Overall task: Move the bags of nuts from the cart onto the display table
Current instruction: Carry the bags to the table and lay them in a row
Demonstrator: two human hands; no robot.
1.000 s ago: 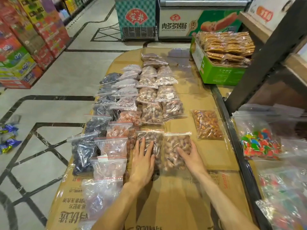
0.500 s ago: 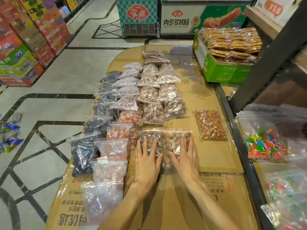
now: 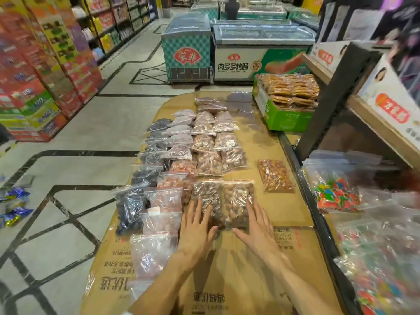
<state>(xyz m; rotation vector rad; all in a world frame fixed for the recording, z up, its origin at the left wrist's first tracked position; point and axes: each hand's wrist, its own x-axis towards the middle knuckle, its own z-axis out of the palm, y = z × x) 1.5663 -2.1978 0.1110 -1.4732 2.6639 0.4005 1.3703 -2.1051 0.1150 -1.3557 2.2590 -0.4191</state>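
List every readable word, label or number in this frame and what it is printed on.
"肉多多烤肠": white and green chest freezer front, near.
Red fan logo on the teal freezer: characters unclear.
Cardboard covering the display table: upside-down print, not legible.
White label on a nut bag: too small.
Shelf boxes: blurred.

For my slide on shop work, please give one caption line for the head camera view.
Both hands, left and right, lie flat on two front bags of nuts laid on the cardboard-covered display table.
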